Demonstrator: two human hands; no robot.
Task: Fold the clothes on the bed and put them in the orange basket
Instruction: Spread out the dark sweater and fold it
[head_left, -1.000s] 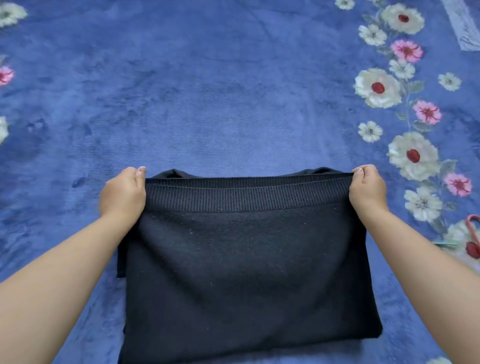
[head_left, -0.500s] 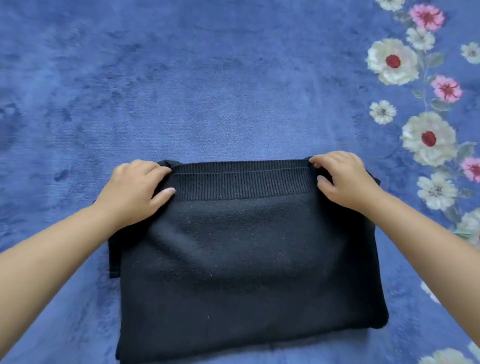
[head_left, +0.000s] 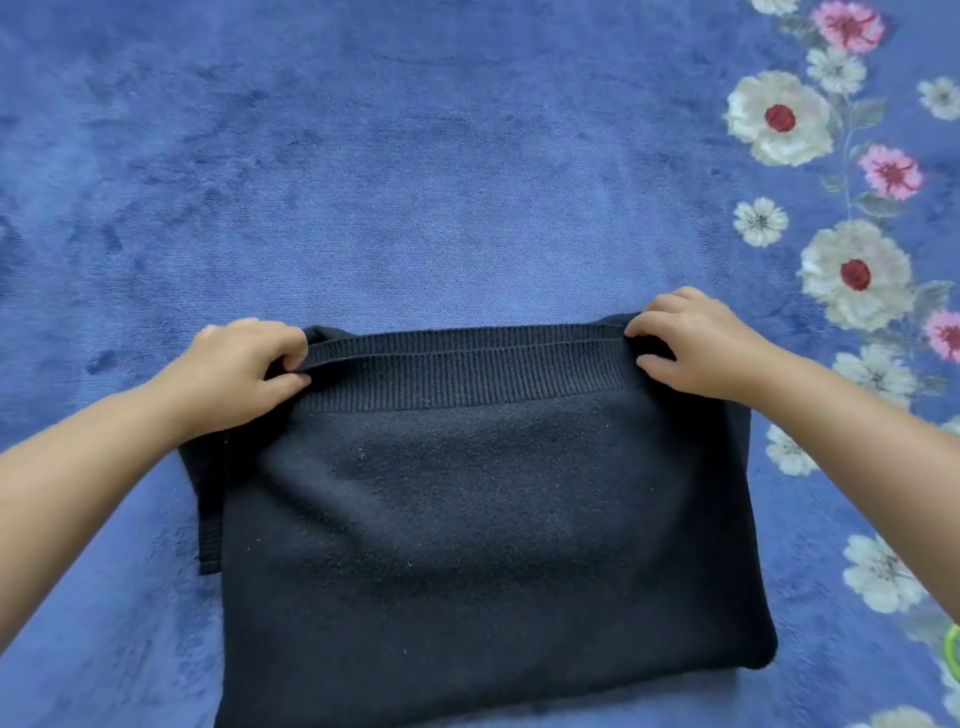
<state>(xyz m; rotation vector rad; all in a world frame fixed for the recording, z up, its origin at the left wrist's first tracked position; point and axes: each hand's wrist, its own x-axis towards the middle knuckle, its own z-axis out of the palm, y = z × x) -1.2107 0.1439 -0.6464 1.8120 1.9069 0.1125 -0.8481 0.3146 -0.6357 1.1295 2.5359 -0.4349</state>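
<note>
Hands are both at the far edge of a black sweater, which lies folded on the blue blanket of the bed. The left hand pinches the far left corner of the ribbed hem between thumb and curled fingers. The right hand does the same at the far right corner, with its fingers bent over the edge. I think they hold the two corners so that the hem stays straight and lines up with the layer under it. A dark strip of cloth sticks out at the left side, perhaps a sleeve. The orange basket is not in view. White and pink flowers are printed on the blanket at the right.
</note>
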